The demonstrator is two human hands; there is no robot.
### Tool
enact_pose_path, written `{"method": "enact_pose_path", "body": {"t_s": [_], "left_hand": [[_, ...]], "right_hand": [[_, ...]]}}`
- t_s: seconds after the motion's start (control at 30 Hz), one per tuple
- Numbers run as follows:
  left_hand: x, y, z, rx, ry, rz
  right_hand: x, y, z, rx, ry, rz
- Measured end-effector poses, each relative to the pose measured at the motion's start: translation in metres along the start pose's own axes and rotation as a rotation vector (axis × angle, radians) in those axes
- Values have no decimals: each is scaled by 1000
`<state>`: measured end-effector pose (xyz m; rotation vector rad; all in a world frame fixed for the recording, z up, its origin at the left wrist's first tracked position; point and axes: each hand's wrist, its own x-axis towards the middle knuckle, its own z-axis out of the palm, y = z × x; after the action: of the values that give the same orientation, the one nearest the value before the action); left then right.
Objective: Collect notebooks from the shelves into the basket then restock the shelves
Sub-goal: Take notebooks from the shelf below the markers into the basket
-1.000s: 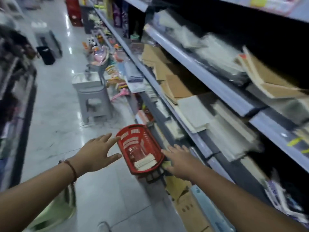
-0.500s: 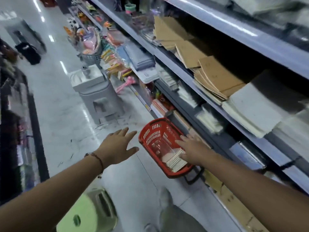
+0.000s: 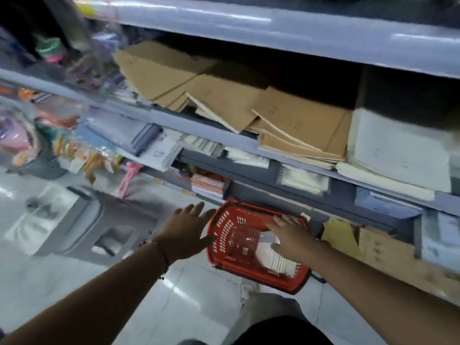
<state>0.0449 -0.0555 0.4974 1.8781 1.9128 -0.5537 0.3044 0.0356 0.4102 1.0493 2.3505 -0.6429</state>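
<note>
Here the right hand [image 3: 290,236] reaches down over the red basket [image 3: 224,235], fingers straight and spread, palm above the white spiral notebooks [image 3: 276,262] stacked in its near end; whether it touches them cannot be told. The left hand [image 3: 185,232] is flat and open, gripping nothing, just beside the basket's left rim. The basket sits on the pale floor [image 3: 199,302] against the bottom shelf [image 3: 311,195], slotted walls, mostly bare inside.

Notebooks [image 3: 278,257]: partly hidden under the right hand [image 3: 292,236] — count unclear.
Left shelf goods [image 3: 62,143]: motion-blurred — unidentifiable.
Top shelf [image 3: 273,28]: cut off by the edge.
</note>
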Motion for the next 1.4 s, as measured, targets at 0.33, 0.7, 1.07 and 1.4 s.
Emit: {"method": "enact_pose_path", "body": {"t_s": [0.33, 0.7, 1.07, 1.4], "left_hand": [[142, -26, -27, 305, -85, 593], [215, 37, 25, 578, -298, 1046], [296, 102, 155, 721, -363, 1177], [421, 129, 288, 793, -258, 1294]], "right_hand": [[-2, -43, 41, 534, 207, 537], [27, -144, 115, 1141, 458, 1149], [103, -128, 209, 1517, 507, 1304], [220, -57, 300, 1653, 547, 1380]]}}
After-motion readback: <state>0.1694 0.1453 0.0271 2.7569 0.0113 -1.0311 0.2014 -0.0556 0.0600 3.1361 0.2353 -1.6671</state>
